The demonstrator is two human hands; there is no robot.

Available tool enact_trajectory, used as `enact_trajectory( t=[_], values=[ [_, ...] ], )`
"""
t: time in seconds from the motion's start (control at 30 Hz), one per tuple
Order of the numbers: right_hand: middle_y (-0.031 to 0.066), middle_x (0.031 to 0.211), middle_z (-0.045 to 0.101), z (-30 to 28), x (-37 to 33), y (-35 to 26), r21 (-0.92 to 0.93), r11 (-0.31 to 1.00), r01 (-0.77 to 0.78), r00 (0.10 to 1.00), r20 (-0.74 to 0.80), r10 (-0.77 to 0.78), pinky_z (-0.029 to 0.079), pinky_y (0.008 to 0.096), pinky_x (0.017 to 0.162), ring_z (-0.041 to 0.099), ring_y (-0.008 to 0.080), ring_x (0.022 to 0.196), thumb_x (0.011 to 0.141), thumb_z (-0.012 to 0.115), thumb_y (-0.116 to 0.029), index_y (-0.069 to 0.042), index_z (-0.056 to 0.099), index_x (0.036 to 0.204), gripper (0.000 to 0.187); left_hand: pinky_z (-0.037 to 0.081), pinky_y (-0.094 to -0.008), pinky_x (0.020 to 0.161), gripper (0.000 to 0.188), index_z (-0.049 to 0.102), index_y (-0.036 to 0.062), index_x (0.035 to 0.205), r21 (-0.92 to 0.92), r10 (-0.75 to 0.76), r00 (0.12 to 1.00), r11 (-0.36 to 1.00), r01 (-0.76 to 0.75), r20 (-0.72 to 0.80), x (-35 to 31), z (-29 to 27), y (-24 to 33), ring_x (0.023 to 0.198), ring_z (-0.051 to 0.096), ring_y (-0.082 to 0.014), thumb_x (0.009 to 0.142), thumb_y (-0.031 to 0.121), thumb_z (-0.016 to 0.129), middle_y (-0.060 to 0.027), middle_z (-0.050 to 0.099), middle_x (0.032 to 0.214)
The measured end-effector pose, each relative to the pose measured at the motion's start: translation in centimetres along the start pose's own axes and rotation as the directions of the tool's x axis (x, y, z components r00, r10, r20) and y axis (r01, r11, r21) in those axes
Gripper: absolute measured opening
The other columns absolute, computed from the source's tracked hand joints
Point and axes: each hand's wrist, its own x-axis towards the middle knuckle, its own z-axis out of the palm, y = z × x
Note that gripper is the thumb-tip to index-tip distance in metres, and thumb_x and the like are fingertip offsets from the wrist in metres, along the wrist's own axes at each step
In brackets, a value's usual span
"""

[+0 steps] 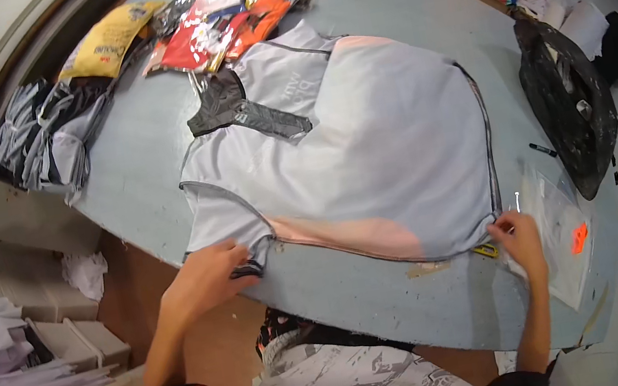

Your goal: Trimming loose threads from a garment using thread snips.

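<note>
A pale grey-white short-sleeved shirt (398, 136) with peach patches and dark seam edging lies spread on the table, apparently inside out. Its dark grey collar (219, 105) points to the left, and its hem lies to the right. At the near sleeve, my left hand (205, 286) is closed on the cuff, the fabric passing between thumb and fingers. My right hand (520, 238) pinches the near corner of the hem. Just beside that hand, a yellow cutter-like tool (486, 250) lies partly under the shirt's edge.
Bagged garments (214, 28) and a yellow package (113, 41) lie at the far side of the blue-grey table (136, 198). Folded grey garments (51, 139) sit at its left. A clear plastic bag (558, 248), a black marker (543, 150) and a black bag (570, 101) are on the right.
</note>
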Motion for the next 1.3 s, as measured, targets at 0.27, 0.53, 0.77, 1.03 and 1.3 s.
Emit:
enact_trajectory(
  t=[0.27, 0.53, 0.77, 1.03, 1.3],
  values=[
    [0.0155, 0.120, 0.057, 3.0, -8.4, -2.5, -0.062, 0.992, 0.107, 0.993, -0.034, -0.109, 0.043, 0.0374, 0.096, 0.053, 0.0332, 0.113, 0.076, 0.074, -0.009, 0.000, 0.059, 0.117, 0.045, 0.042, -0.0432, 0.096, 0.045, 0.059, 0.0065, 0.115, -0.057, 0.124, 0.856, 0.983, -0.176, -0.501, 8.1, 4.0, 0.6, 0.118, 0.049, -0.0367, 0.078, 0.027, 0.076, -0.0162, 0.052, 0.127],
    [0.0153, 0.119, 0.058, 6.7, -10.0, -4.8, -0.286, 0.957, -0.044, 0.954, -0.295, -0.044, 0.038, 0.0416, 0.100, 0.051, 0.0337, 0.114, 0.086, 0.066, -0.010, 0.002, 0.061, 0.105, 0.023, 0.019, -0.0507, 0.114, 0.066, 0.046, 0.0122, 0.140, 0.051, -0.074, 0.854, 0.992, 0.116, -0.515, 7.5, 7.8, -1.9, 0.141, 0.023, -0.0414, 0.087, 0.048, 0.061, -0.0219, 0.029, 0.151],
    [0.0135, 0.088, 0.053, 5.1, -9.9, -5.3, -0.233, 0.972, 0.035, 0.986, -0.152, -0.071, 0.040, 0.0427, 0.080, 0.052, 0.0335, 0.090, 0.079, 0.067, -0.007, 0.000, 0.051, 0.079, 0.018, 0.019, -0.0510, 0.114, 0.064, 0.050, 0.0116, 0.137, 0.066, -0.077, 0.858, 0.990, 0.128, -0.507, 7.2, 7.7, -2.3, 0.140, 0.026, -0.0394, 0.086, 0.047, 0.062, -0.0216, 0.030, 0.150],
    [0.0156, 0.091, 0.059, 1.7, -14.1, -7.3, -0.080, 0.997, -0.022, 0.978, 0.204, 0.038, 0.043, 0.0401, 0.082, 0.058, 0.0338, 0.093, 0.059, 0.070, -0.004, -0.003, 0.051, 0.076, 0.026, 0.019, -0.0524, 0.113, 0.063, 0.051, 0.0107, 0.135, -0.014, -0.103, 0.857, 0.994, 0.111, -0.504, 8.3, 6.0, -1.2, 0.141, 0.023, -0.0416, 0.085, 0.044, 0.067, -0.0233, 0.025, 0.152],
    [0.0210, 0.112, 0.067, -6.7, -13.0, -11.2, -0.043, 0.977, -0.207, 0.933, 0.293, 0.211, 0.052, 0.0386, 0.083, 0.065, 0.0334, 0.099, 0.080, 0.073, -0.003, -0.004, 0.065, 0.089, 0.013, 0.019, -0.0551, 0.113, 0.065, 0.050, 0.0104, 0.134, 0.048, 0.075, 0.877, 0.997, -0.059, -0.474, 11.9, 6.9, 1.6, 0.141, 0.021, -0.0430, 0.082, 0.045, 0.068, -0.0227, 0.024, 0.153]
  ],
)
